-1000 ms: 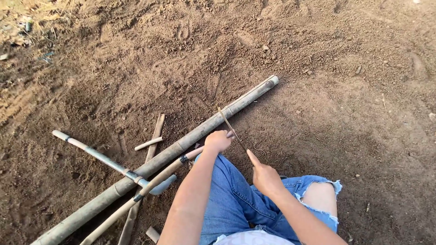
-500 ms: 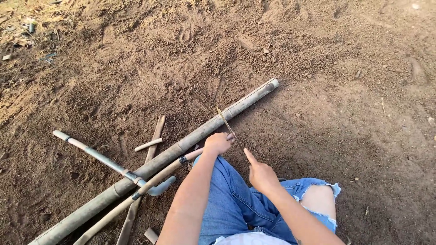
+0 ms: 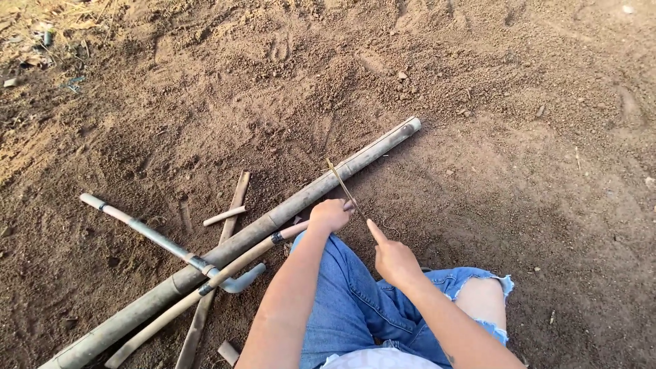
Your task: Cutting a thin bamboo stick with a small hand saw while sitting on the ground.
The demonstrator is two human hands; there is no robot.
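My left hand (image 3: 329,214) is closed around a thin bamboo sliver (image 3: 339,179) that sticks up and away from it, just in front of a long grey bamboo pole (image 3: 287,208) lying diagonally on the dirt. My right hand (image 3: 393,258) is beside it, index finger stretched out and touching the near end of the sliver. Both hands are above my knee in torn blue jeans (image 3: 355,307). Whether the right hand grips the sliver is unclear.
A curved metal tool with a wooden handle (image 3: 225,270) lies against the pole near my left hand. A thinner pipe-like rod (image 3: 140,231), a flat bamboo strip (image 3: 232,212) and small offcuts (image 3: 224,216) lie on the brown soil to the left. Dry litter (image 3: 41,41) is at the far left.
Both hands have stayed at the sliver with only slight shifts; my right index finger has edged closer to the left hand.
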